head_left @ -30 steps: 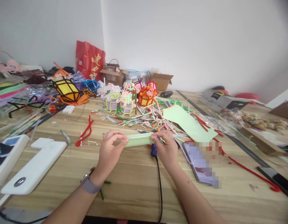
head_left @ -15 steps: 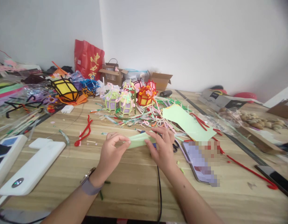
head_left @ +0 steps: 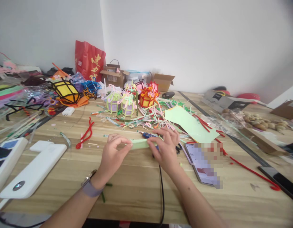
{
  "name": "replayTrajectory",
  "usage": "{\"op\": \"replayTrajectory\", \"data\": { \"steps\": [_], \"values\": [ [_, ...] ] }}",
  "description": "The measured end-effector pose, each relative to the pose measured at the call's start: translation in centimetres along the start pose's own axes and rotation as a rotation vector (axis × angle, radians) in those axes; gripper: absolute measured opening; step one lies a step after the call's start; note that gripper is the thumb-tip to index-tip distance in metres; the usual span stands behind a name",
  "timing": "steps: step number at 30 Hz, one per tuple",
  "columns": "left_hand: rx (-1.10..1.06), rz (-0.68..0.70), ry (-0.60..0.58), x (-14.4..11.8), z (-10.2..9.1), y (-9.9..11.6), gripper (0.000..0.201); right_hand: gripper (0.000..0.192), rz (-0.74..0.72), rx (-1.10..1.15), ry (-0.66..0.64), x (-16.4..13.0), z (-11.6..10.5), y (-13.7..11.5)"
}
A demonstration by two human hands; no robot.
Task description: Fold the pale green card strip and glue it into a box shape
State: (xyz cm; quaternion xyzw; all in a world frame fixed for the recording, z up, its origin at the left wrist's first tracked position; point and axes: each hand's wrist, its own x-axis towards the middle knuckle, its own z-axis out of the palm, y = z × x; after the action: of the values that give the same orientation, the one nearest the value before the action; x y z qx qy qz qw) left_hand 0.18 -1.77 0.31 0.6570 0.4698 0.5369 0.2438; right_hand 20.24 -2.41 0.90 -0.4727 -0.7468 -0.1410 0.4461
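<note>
Left hand (head_left: 112,154) pinches left end of pale green paper strip (head_left: 140,144), thumb and forefinger closed on it. Right hand (head_left: 165,148) pinches strip's right part, grip closed on it. Strip lies level, low over counter (head_left: 137,186), between both hands. Black cord (head_left: 162,190) runs under right wrist. Phone (head_left: 201,163) just right of right hand. Green paper sheet (head_left: 190,123) beyond. Red pipe cleaner (head_left: 86,133) well left.
</note>
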Motion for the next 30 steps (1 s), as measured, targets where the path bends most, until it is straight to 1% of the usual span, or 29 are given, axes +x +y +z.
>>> {"op": "replayTrajectory", "data": {
  "steps": [3,5,8,10,13,15,17,20,22,25,28,30],
  "values": [
    [-0.151,-0.229,-0.015,0.4,0.1,-0.7,0.009,0.011,0.146,0.083,0.025,0.5,-0.4,2.4],
    [-0.291,-0.368,-0.012,0.6,0.2,-0.9,0.014,0.013,0.278,0.197,0.065,0.7,-0.4,3.7],
    [-0.425,-0.479,0.012,0.8,0.4,-1.1,0.017,0.017,0.437,0.355,0.095,0.7,-0.2,4.3],
    [-0.447,-0.501,0.012,0.9,0.3,-1.0,0.017,0.02,0.467,0.41,0.054,0.7,-0.1,3.9],
    [-0.463,-0.517,-0.004,0.9,0.3,-0.8,0.016,0.025,0.457,0.458,-0.08,0.6,-0.1,2.5],
    [-0.487,-0.539,-0.012,0.9,0.2,-0.8,0.016,0.025,0.474,0.492,-0.158,0.6,-0.1,1.8],
    [-0.514,-0.564,-0.012,0.9,0.2,-0.7,0.017,0.024,0.516,0.546,-0.193,0.5,0.0,1.4],
    [-0.532,-0.579,-0.022,0.9,0.3,-0.9,0.019,0.027,0.609,0.648,-0.203,0.5,0.2,1.4],
    [-0.556,-0.57,-0.031,1.0,0.3,-1.0,0.024,0.03,0.691,0.713,-0.203,0.5,0.3,1.6],
    [-0.575,-0.536,0.019,1.1,0.2,-1.1,0.036,0.035,0.806,0.801,-0.194,0.5,0.3,1.6],
    [-0.478,-0.473,0.082,1.1,0.1,-0.9,0.043,0.039,0.857,0.851,-0.172,0.6,0.4,1.5],
    [-0.389,-0.425,0.049,1.0,0.0,-0.7,0.044,0.04,0.861,0.856,-0.168,0.4,0.5,1.5]
  ]
}}
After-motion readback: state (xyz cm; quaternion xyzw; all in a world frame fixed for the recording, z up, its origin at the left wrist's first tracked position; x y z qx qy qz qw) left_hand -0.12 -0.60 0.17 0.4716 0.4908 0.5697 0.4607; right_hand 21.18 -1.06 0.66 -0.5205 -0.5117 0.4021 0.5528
